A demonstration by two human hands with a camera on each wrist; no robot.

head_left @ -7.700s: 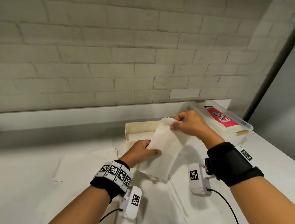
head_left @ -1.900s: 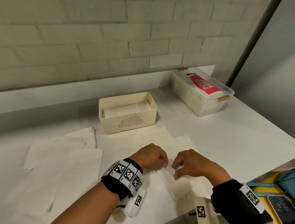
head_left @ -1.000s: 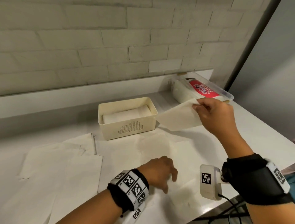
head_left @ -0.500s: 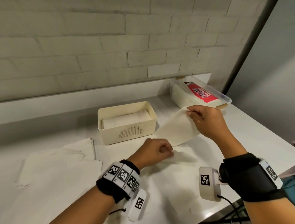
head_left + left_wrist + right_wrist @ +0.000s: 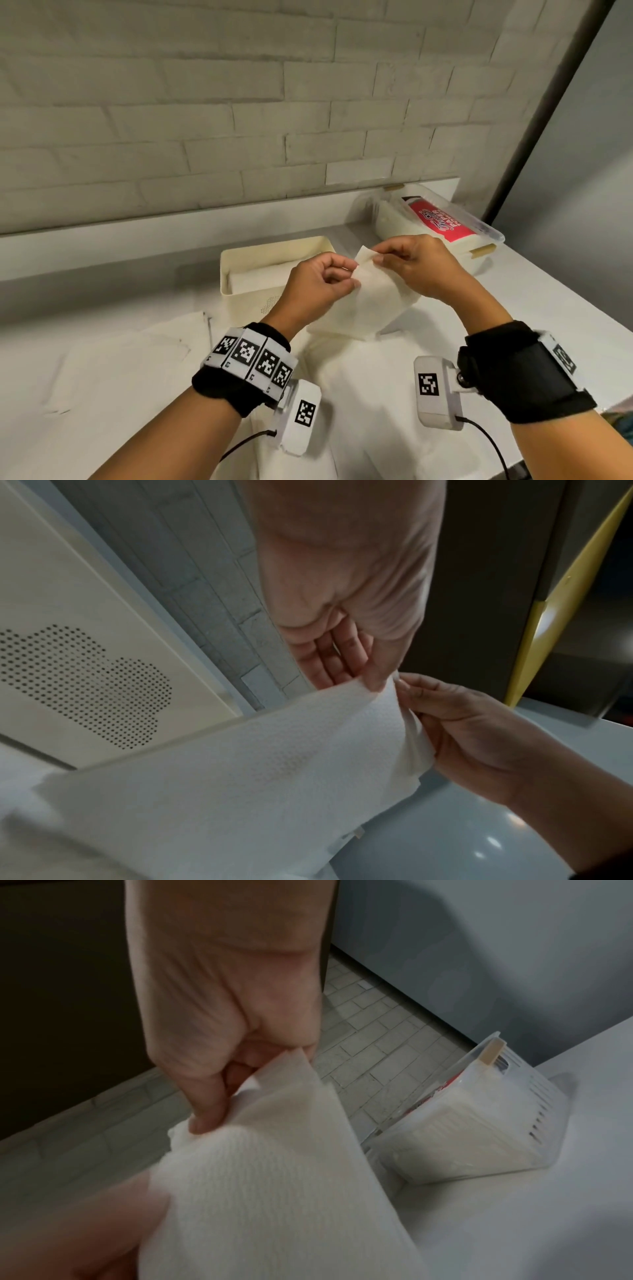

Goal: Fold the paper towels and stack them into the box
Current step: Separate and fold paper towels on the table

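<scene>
A white paper towel hangs in the air in front of the cream box, doubled over so its top corners meet. My left hand pinches the upper corner from the left and my right hand pinches it from the right. In the left wrist view the left fingertips hold the paper towel edge beside the right hand. In the right wrist view the right hand grips the paper towel. Folded towels lie inside the box.
Several unfolded paper towels lie flat on the white table, left and below my hands. A clear lidded container with a red label stands at the back right by the brick wall. The table's right edge is close.
My left hand has risen from the table to the towel's top corner, joining the right hand. The towel, earlier held out by the right hand alone, now hangs doubled between both hands.
</scene>
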